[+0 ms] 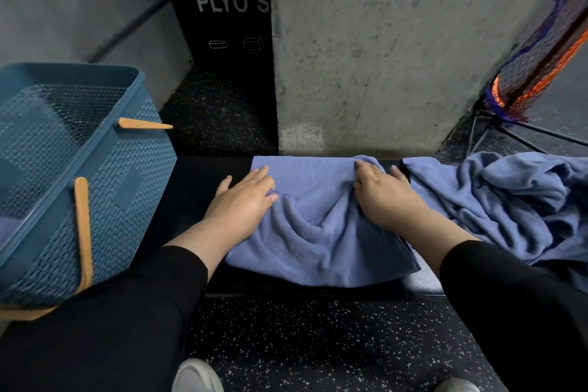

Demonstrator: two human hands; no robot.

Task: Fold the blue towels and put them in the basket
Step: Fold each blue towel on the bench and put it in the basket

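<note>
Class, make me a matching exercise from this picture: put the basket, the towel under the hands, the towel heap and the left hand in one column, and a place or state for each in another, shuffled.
Things:
1. basket
2. towel under the hands
3. towel heap
4. left hand

Places or states:
A. crumpled, far right
B. flat, fingers straight
C. far left, orange handles
D. middle, wrinkled

Pairs: 1-C, 2-D, 3-A, 4-B

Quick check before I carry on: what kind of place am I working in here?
Probably a gym: speckled rubber floor, a black box lettered "PLYO" against the concrete pillar, and rolled sports netting on a stand.
</note>
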